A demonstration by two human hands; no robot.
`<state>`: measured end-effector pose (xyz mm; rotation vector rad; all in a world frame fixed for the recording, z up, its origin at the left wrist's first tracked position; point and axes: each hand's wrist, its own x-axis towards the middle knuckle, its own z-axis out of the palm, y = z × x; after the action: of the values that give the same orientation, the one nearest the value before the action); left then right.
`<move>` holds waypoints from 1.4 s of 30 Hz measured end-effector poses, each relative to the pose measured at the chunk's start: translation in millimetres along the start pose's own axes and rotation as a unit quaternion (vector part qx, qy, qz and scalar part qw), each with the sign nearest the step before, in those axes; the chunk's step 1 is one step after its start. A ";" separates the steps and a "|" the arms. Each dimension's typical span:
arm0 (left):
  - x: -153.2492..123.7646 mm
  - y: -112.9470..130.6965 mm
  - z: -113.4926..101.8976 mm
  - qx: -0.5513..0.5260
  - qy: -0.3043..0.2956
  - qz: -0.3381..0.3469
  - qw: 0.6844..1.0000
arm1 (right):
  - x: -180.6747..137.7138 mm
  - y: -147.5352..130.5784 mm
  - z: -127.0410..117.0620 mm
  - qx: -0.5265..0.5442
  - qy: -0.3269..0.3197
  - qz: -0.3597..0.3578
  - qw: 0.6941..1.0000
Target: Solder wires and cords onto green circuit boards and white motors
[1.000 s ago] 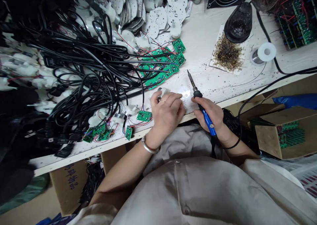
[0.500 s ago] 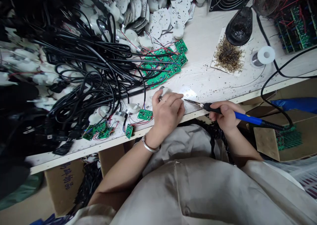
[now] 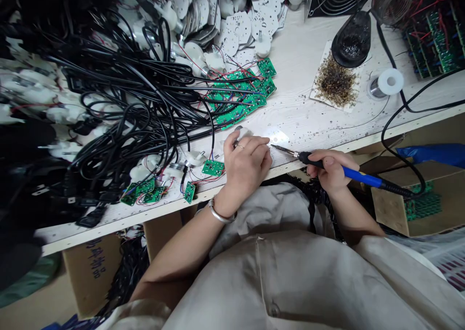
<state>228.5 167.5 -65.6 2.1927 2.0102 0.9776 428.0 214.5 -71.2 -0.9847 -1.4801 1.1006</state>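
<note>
My right hand (image 3: pixel 333 169) grips a blue-handled soldering iron (image 3: pixel 358 176). The iron's tip points left, just beside the fingers of my left hand (image 3: pixel 247 164). That hand lies at the bench's front edge with its fingers curled down; what they hold underneath is hidden. A white plate (image 3: pixel 279 137) shows just beyond these fingertips, partly covered and washed out by glare. Behind the thumb is a small motor with a white housing (image 3: pixel 246 132). Close to the left wrist lies a small green circuit board (image 3: pixel 212 168) with a black cable and thin red wires.
Black cables (image 3: pixel 145 102) and a cluster of green boards (image 3: pixel 240 95) fill the left. White plates (image 3: pixel 234 32) are piled behind. At right are a solder spool (image 3: pixel 390 82), a black iron holder (image 3: pixel 351 39), a debris-covered pad (image 3: pixel 336 83) and wired boards (image 3: pixel 439 39). The iron's cord (image 3: pixel 390 127) loops over the edge.
Both hands and the soldering iron stay in nearly the same place. The iron's tip and its cord have shifted only slightly.
</note>
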 end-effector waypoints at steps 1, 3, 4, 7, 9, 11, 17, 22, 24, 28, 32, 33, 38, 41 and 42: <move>0.2 0.1 -0.1 -0.002 -0.001 -0.002 1.000 | -0.2 0.6 0.1 0.008 0.006 -0.003 1.000; 0.4 0.2 -0.4 -0.004 -0.004 -0.006 1.000 | -0.2 1.3 0.7 0.022 0.008 -0.007 1.000; 0.6 0.2 -0.5 -0.004 -0.006 -0.008 1.000 | -0.1 1.3 1.1 0.026 0.005 -0.008 1.000; 0.7 0.0 -0.6 0.000 -0.013 -0.013 1.000 | 0.7 0.9 2.2 0.029 0.009 -0.013 0.999; 0.6 -0.3 -0.4 0.002 -0.005 -0.006 1.000 | 1.0 1.0 2.3 0.022 0.009 -0.016 1.000; 0.3 -0.6 0.1 0.002 0.010 0.005 1.000 | 0.7 1.9 2.0 0.017 0.000 -0.019 1.000; -0.9 -1.3 1.1 0.007 0.001 -0.002 1.000 | -2.5 3.7 5.5 0.021 0.003 -0.036 0.999; -2.9 -1.9 -4.2 0.001 -0.040 0.012 0.999 | 5.1 4.0 16.6 -0.139 -0.137 -0.116 0.974; -3.1 -3.5 -9.8 0.001 -0.051 0.030 0.998 | 9.8 5.5 21.0 -0.214 -0.167 -0.185 0.945; 3.3 -15.5 -25.2 0.041 -0.016 0.007 0.999 | 11.3 8.5 24.4 -0.288 -0.157 -0.246 0.912; 20.1 -30.6 -37.3 0.154 -0.027 -0.089 0.984 | 6.2 11.9 23.6 -0.298 -0.131 -0.265 0.908; 25.4 -31.3 -38.8 0.169 -0.049 -0.107 0.979 | 5.3 12.7 23.7 -0.300 -0.129 -0.266 0.907; 51.6 -13.5 -35.8 0.185 -0.132 -0.110 0.968 | 4.0 15.4 26.6 -0.319 -0.115 -0.266 0.902; 64.3 -4.1 -27.1 0.190 -0.163 -0.113 0.962 | 3.5 16.4 27.6 -0.321 -0.104 -0.265 0.903; 67.8 -3.6 -23.8 0.192 -0.171 -0.120 0.959 | 3.4 16.7 27.7 -0.321 -0.100 -0.265 0.904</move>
<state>213.4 219.9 -18.8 2.0168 2.3562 0.1741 400.9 217.8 -88.8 -0.8198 -2.1887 0.3126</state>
